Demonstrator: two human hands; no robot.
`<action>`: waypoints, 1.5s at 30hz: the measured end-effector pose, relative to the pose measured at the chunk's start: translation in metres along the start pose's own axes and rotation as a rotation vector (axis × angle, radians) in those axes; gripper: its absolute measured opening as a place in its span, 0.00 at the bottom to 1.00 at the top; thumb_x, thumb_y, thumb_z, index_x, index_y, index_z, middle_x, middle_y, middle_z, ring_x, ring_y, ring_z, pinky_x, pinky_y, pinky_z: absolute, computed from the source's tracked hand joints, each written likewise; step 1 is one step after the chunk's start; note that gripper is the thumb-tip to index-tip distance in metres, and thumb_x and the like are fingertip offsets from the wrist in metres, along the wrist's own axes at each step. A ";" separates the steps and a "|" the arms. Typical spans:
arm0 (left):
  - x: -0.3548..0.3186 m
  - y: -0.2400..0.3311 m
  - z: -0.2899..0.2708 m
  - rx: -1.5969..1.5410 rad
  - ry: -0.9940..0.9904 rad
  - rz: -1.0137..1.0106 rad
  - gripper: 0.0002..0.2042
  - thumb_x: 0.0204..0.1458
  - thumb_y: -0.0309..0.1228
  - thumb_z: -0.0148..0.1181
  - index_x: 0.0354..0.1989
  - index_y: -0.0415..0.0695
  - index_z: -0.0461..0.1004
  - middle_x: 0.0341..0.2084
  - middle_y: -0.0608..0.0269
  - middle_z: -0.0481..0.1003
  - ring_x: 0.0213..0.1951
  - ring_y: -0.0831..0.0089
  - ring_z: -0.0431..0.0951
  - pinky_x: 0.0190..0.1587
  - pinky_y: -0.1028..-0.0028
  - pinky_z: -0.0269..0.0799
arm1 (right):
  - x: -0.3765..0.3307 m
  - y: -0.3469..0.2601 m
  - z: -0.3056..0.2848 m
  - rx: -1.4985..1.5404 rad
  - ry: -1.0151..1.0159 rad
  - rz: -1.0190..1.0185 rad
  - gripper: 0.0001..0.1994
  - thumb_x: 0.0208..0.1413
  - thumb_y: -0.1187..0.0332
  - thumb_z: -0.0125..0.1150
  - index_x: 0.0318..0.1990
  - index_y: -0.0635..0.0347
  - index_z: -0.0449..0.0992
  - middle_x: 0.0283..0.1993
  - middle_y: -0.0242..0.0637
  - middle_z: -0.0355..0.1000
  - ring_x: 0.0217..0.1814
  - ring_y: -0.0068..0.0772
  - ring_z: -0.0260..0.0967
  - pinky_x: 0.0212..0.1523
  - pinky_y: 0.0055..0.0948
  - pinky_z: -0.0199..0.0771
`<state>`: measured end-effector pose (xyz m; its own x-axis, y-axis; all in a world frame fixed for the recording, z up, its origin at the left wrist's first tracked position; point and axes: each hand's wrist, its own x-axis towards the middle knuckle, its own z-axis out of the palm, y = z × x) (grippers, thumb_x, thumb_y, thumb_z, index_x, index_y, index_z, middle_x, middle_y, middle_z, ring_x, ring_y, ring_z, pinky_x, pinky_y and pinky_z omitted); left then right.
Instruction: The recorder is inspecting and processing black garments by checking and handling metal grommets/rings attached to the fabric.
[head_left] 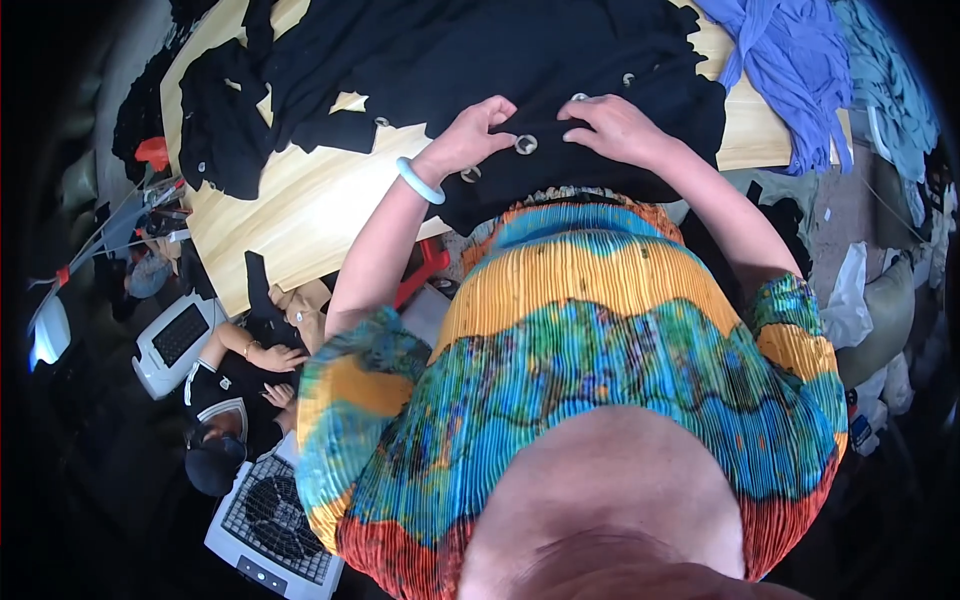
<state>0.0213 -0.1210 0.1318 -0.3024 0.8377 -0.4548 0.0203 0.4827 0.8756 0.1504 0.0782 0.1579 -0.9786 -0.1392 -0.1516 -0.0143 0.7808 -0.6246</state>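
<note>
A large black knit cloth (610, 50) is spread over the table, its near edge hanging toward my body. Both of my hands rest on this edge. My left hand (472, 138), with a pale blue bangle on the wrist, has thumb and fingers apart, the thumb tip beside a round ring-like button (525, 145). Facing it from the right, my right hand (618, 128) also keeps its thumb and fingers apart. A small round pale piece (579, 97) shows at its fingertips. Another ring-like button (470, 174) lies below my left wrist.
The light wooden table (320, 210) carries more black cut cloth (225, 120) at left. Purple cloth (785, 70) and teal cloth (885, 90) hang at the right. Another person (245, 390) works at lower left, near a grey machine with a grille (275, 515). Plastic bags (850, 295) lie at right.
</note>
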 end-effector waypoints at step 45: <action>0.081 0.031 0.055 0.339 0.237 0.086 0.18 0.42 0.33 0.60 0.38 0.33 0.66 0.31 0.54 0.72 0.33 0.70 0.71 0.37 0.74 0.66 | -0.017 0.025 0.017 -0.160 0.342 0.198 0.15 0.40 0.75 0.53 0.40 0.63 0.69 0.35 0.45 0.68 0.41 0.43 0.66 0.44 0.35 0.63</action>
<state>0.0497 -0.0245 0.1130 -0.4958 0.8157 -0.2980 0.3556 0.5038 0.7873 0.1705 0.0901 0.1322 -0.9770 0.2121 0.0235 0.1754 0.8605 -0.4783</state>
